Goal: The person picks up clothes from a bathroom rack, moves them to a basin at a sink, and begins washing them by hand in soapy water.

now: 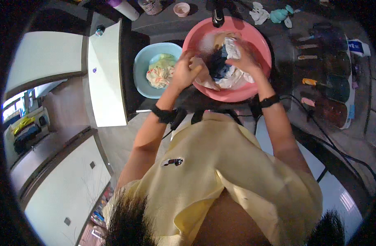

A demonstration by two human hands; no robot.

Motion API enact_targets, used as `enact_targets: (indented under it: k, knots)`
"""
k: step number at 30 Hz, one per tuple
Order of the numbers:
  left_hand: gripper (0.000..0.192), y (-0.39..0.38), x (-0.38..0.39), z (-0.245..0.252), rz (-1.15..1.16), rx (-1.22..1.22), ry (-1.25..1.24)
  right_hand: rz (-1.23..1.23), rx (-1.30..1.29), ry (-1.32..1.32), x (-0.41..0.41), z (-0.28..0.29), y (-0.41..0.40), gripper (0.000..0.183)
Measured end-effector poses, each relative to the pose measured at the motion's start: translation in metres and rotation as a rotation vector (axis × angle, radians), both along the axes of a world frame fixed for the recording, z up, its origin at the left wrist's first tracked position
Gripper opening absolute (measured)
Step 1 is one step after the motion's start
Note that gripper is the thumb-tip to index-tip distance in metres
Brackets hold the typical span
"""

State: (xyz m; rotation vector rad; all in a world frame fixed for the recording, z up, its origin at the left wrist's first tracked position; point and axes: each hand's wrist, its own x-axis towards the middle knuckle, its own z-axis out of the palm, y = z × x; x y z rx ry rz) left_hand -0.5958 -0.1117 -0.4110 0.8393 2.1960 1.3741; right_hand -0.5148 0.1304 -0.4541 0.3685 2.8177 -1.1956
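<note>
A pink plastic basin [266,58] holds soapy suds and a bundle of wet clothes. Among them are white cloth [232,48] with a ruffled look, dark blue cloth [218,65] and a tan piece [223,39]. My left hand [185,71] is at the basin's left rim, its thumb and fingers closed on a pale pinkish cloth [203,75]. Over the right part of the bundle is my right hand [245,60], thumb and fingers spread around the white cloth; blur hides whether they grip it.
Left of the pink basin stands a light blue basin [140,69] with green cloth [163,60] and patterned cream cloth [158,77]. A black faucet [218,18] overhangs the pink rim. Behind is a small pink cup [181,9]. Black cables [326,135] and a lidded spice box [335,86] lie right.
</note>
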Motion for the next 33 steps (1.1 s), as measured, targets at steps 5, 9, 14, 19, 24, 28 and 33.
enact_targets:
  k: [5,9,14,19,24,28,33]
  knots:
    - [0.029,-0.062,0.009,-0.008,0.301,0.09,-0.252,0.424,0.408,-0.401,-0.026,-0.005,-0.092,0.085]
    - [0.026,-0.078,0.017,-0.005,0.379,0.101,-0.333,0.297,0.528,-0.384,-0.036,-0.073,-0.076,0.052]
    - [0.023,-0.084,0.023,-0.007,0.415,0.176,-0.356,0.68,0.54,-0.397,-0.062,-0.057,-0.024,0.056]
    - [0.019,-0.089,0.023,-0.006,0.402,0.167,-0.33,0.286,0.122,-0.043,-0.063,-0.013,0.005,0.041]
    - [0.02,-0.078,0.016,-0.015,0.329,0.159,-0.326,0.162,0.084,-0.018,-0.053,-0.04,-0.016,0.052]
    - [0.021,-0.076,0.02,-0.015,0.336,0.154,-0.38,0.413,0.322,-0.07,-0.02,-0.047,-0.086,0.052]
    - [0.021,-0.088,0.026,-0.016,0.353,0.179,-0.398,0.235,-0.116,-0.346,-0.044,0.006,-0.04,0.035]
